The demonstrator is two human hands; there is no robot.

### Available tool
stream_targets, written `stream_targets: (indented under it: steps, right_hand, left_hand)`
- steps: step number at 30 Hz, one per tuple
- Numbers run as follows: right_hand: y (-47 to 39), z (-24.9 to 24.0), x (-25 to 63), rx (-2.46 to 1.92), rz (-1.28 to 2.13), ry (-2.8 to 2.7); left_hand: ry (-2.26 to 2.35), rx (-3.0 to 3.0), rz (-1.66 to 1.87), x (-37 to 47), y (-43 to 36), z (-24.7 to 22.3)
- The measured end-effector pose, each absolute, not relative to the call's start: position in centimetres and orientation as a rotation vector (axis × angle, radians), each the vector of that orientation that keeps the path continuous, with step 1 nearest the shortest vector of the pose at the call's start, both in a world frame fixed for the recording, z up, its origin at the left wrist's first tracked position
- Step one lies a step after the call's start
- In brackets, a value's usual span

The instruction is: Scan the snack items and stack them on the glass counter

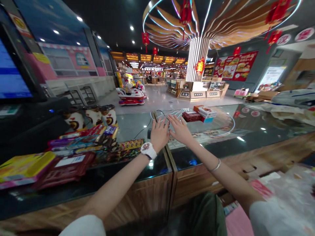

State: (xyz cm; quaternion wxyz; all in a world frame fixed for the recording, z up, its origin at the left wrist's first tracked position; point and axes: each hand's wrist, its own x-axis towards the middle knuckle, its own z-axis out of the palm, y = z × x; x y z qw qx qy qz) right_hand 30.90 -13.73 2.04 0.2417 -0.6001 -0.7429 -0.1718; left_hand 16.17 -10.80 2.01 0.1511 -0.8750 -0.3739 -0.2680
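My left hand (159, 133), with a white watch (148, 150) at the wrist, is stretched out over the glass counter (133, 121) with its fingers spread. Beside it my right hand (180, 131) is also open, palm down, a thin bracelet (216, 165) on that forearm. The two hands nearly meet above the seam between two counter sections, and neither holds anything. Just beyond the right hand lie dark red packets (193, 116) and a stack of small boxes (207, 112). A small dark object with a thin cable is partly hidden behind my left hand.
Several wrapped snack bars (83, 139) crowd the left counter, with a yellow box (26, 167) and dark red packs (65, 167) nearer me. A monitor (14, 68) stands at far left. Plastic bags (292, 183) lie at lower right. A ride-on toy car (130, 93) stands beyond the counter.
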Motion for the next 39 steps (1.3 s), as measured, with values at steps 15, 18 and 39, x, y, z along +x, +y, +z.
stream_targets:
  steps: [15,18,39]
  right_hand:
    - [-13.5,1.4,16.7,-1.169,-0.186,-2.351]
    - [-13.6,1.2,14.0,-1.095,-0.149,-2.434]
    - [-15.8,-1.4,0.3,-1.175,-0.161,-2.486]
  left_hand:
    - [-1.513,-2.175,-0.813,-1.8,-15.3,0.5]
    - [-1.602,-2.108,-0.852,-4.6,-16.4,-0.4]
    - [-1.914,-1.763,-1.045,-15.9,-20.0,-3.9]
